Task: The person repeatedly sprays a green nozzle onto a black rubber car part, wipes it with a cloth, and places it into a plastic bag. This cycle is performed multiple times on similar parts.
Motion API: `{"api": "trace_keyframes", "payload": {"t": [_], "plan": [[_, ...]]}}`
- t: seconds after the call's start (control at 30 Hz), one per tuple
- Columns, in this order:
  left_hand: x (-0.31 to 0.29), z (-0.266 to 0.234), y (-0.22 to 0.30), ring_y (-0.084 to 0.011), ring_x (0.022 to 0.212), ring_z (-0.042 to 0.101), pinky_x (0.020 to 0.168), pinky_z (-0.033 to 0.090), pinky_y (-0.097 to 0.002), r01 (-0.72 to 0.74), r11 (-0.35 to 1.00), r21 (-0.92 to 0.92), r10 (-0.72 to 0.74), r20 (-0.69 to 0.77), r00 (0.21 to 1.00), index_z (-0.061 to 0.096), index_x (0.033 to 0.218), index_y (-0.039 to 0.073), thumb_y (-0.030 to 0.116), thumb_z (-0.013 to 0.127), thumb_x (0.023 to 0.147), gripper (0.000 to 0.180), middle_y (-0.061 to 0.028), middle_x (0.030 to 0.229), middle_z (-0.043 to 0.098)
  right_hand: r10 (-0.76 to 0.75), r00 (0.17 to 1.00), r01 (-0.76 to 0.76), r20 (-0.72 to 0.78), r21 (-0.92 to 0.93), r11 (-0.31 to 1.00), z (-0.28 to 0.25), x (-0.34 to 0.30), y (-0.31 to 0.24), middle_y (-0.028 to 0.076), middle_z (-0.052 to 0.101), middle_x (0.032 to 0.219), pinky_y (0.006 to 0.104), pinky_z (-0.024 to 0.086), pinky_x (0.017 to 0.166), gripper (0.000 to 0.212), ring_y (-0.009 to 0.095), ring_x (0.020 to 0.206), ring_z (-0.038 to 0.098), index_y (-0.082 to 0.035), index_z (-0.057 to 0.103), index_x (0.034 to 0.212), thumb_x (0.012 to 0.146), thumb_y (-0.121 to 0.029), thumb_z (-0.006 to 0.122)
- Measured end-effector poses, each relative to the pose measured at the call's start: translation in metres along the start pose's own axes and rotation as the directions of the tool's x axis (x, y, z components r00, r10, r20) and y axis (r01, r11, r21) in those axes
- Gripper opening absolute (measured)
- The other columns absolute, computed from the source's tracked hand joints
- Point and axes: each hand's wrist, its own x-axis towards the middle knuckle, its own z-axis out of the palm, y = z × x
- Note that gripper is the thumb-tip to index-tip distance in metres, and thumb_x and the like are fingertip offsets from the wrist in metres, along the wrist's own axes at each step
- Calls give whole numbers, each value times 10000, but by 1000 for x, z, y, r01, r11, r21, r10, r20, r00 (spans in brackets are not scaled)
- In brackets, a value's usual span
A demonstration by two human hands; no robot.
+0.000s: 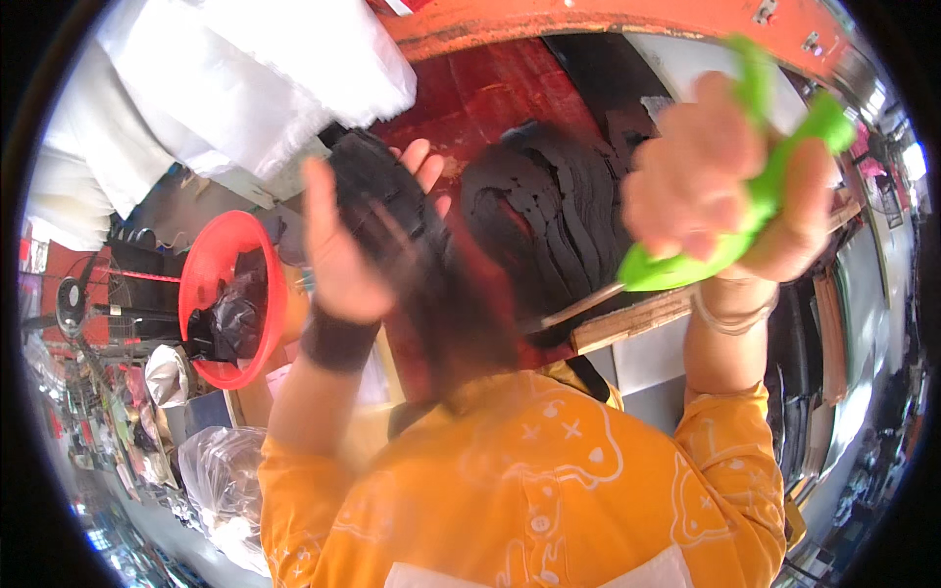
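On left hand [343, 265], black strips [377, 191], blurred; in right hand [706, 167], green-handled scissors [765, 211]

We see a bag [240, 314] in the basin [208, 257]. Beyond basin: sheets [260, 83]. Right of basin: pieces [549, 211], then scissors [676, 269].

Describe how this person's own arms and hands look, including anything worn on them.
The sleeves are orange with white line drawings and stop well short of the wrists. The left hand is ungloved, with a wide dark wristband below it. The right hand, also ungloved, has thin bands around its wrist; blur hides finer detail.
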Motion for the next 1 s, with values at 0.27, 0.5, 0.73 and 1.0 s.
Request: {"api": "trace_keyframes", "payload": {"t": [0.27,0.5,0.73,1.0], "plan": [[107,-86,-43,-268,969,583,875,459,-398,97,986,135,-120,173,978,576,1042,38,621,430,895,619,-123,1021,619,160,933,-291,-321,-416,862,5,23,78,19,615,699,224,457,544,235,65,598,543,-23,620,797,881,-240,655],[83,-76,-22,-285,1272,404,1090,279,-430,550,757,-353,-211,665,717,293,1421,46,686,282,875,841,-147,1388,411,55,881,-145,-469,-157,977,9,44,107,46,584,612,248,458,521,264,112,535,559,-12,597,743,906,-220,602],[76,-88,-6,-258,1264,420,1070,307,-391,254,953,168,-298,356,885,305,1429,55,738,259,867,886,-118,1387,446,88,876,-215,-475,-221,951,18,57,142,26,553,567,255,438,501,247,89,501,520,-42,592,743,891,-239,619],[77,-108,7,-244,1237,434,1051,318,-364,280,960,16,-264,390,882,334,1410,56,735,268,868,871,-109,1365,460,246,929,-332,-277,-331,883,37,81,182,97,593,684,348,469,622,274,188,631,579,-14,586,787,827,-272,668]]}}
